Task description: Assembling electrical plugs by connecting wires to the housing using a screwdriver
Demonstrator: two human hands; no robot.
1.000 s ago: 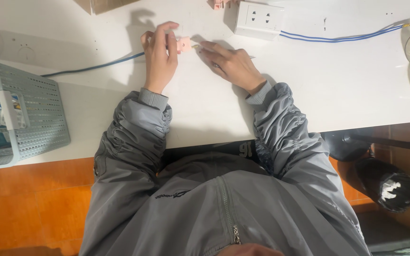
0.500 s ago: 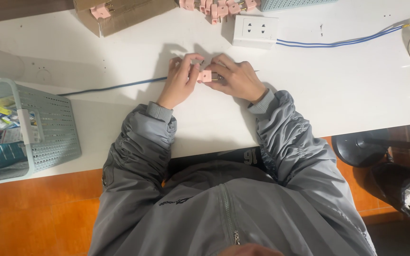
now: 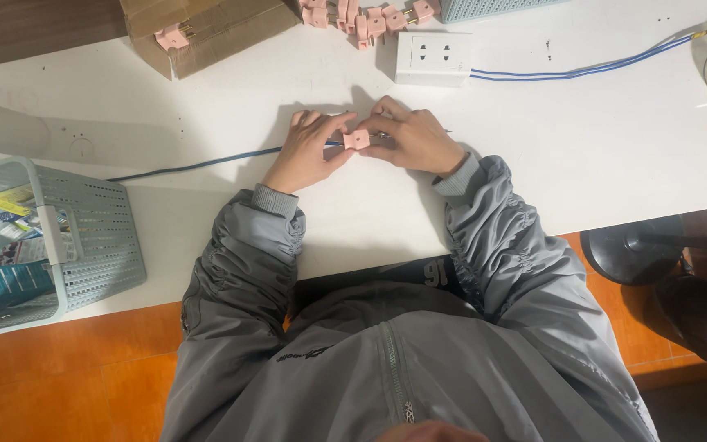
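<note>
Clearly the step in hand is close fitting work on a small pink plug (image 3: 357, 139), pinched between both hands over the white table (image 3: 599, 155), in the middle of it. Left hand (image 3: 308, 151) closes finger and thumb on the plug's left side, where a blue wire (image 3: 190, 165) leads off left; right hand (image 3: 413, 141) clamps the right side. Any next move likely calls for fine fingertip work. Open room lies near; a white socket block (image 3: 433, 57) sits just beyond, a basket (image 3: 92, 237) overhangs the left near edge.
</note>
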